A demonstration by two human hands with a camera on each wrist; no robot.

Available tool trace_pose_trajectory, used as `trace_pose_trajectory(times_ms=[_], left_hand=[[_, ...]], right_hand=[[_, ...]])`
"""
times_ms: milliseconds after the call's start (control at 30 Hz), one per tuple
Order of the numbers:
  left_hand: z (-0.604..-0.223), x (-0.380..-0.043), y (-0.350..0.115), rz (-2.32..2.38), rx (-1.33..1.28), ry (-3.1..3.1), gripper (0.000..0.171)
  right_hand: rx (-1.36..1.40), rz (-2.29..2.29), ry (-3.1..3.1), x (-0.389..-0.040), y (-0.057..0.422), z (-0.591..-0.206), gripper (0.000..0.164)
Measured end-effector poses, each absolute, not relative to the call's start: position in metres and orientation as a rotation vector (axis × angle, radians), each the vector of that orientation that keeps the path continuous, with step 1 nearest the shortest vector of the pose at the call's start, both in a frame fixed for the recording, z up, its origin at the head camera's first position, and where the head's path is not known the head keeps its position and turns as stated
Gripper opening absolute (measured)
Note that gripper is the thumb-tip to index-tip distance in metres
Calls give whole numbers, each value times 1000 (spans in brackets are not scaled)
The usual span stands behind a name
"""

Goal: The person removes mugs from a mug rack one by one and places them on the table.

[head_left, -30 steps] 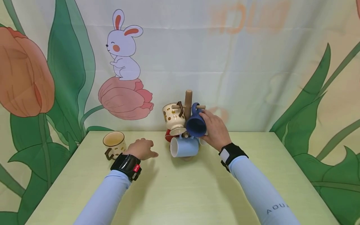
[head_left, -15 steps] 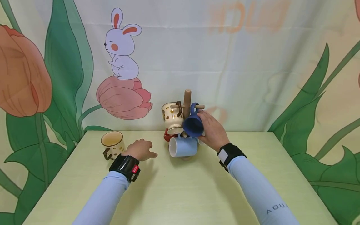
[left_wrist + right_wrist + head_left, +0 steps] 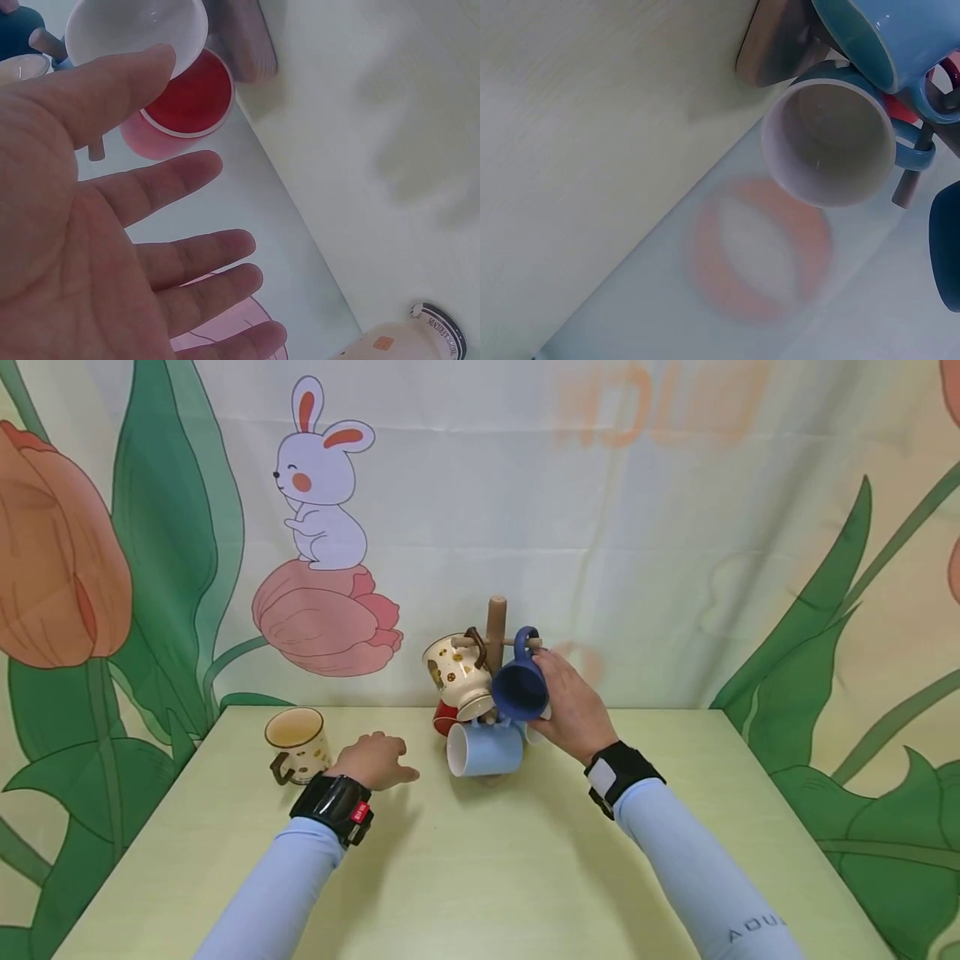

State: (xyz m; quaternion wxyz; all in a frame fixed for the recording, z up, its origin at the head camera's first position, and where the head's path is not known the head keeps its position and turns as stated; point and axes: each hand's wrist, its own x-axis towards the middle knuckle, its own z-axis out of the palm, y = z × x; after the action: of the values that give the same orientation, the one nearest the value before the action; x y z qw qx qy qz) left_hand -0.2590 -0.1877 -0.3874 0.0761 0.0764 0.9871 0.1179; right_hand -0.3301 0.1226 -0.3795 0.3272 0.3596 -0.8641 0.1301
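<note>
My right hand (image 3: 573, 706) holds the dark blue mug (image 3: 520, 691) by its side, fingers along its right wall. That mug is tilted mouth toward me, its handle around a peg near the tip, on the wooden mug rack (image 3: 496, 622). My left hand (image 3: 372, 760) hovers over the table, fingers spread and holding nothing; the left wrist view shows its palm (image 3: 45, 262). Beside it, a cream patterned mug (image 3: 298, 743) with a brown handle stands upright. Another cream patterned mug (image 3: 459, 677) hangs tilted on the rack's left peg.
Lower on the rack hang a light blue mug (image 3: 486, 750) and a red mug (image 3: 196, 97). A further mug with a pale inside (image 3: 829, 142) hangs on the right. The rack stands at the table's (image 3: 465, 877) back edge, before a printed curtain (image 3: 660, 568).
The blue mug's handle has shifted right and slightly up, closer to the peg's tip, with my right hand. The hanging cream mug has tilted more. My left hand stays nearly still.
</note>
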Motion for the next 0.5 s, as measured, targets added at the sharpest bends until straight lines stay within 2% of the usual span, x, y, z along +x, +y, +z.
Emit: trace_pose_trajectory(times_ms=[500], left_hand=[[-387, -256, -186, 402, 223, 2958, 49]], right_hand=[[784, 595, -2259, -307, 133, -374, 99]])
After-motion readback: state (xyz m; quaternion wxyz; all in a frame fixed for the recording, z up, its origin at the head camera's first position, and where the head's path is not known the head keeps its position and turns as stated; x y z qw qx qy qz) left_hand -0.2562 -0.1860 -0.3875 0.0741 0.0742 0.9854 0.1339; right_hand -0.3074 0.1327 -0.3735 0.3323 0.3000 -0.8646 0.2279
